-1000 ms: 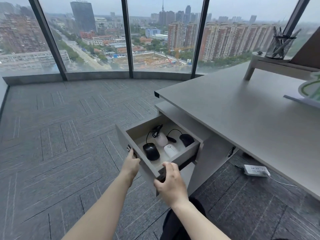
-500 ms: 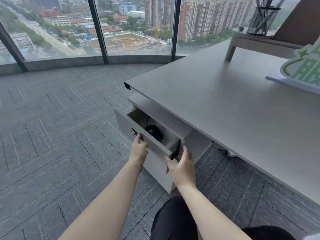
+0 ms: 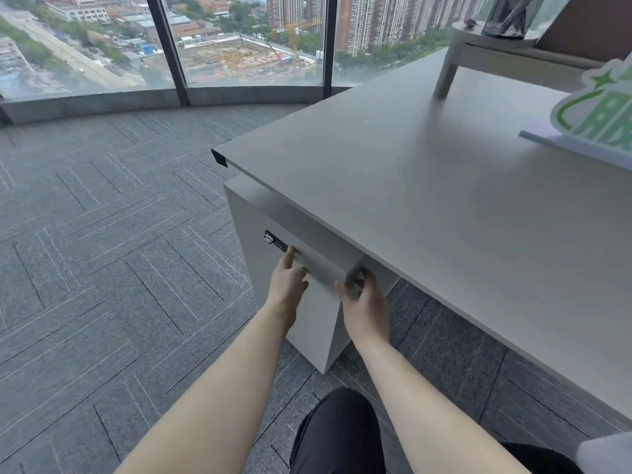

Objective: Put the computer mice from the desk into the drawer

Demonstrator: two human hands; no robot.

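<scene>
The pale grey flat-fronted drawer [image 3: 318, 268] looks shut; left hand [image 3: 286, 285] and right hand [image 3: 364, 302], fingers loosely curled, empty, should press evenly.

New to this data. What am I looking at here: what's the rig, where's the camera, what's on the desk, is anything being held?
There is no robot: a person works with bare hands, and the one picture comes from a wide-angle camera on their head, looking forward and down, so the two forearms enter from the bottom edge. The left hand and right hand rest against the front of the drawer in the pedestal under the desk. The drawer looks shut, so no mice can be seen. On the desk stand a small white riser carrying a mesh pen holder, and a green and white sign at the right edge. Neither hand holds a loose object; each grip is just fingers on the drawer front.
</scene>
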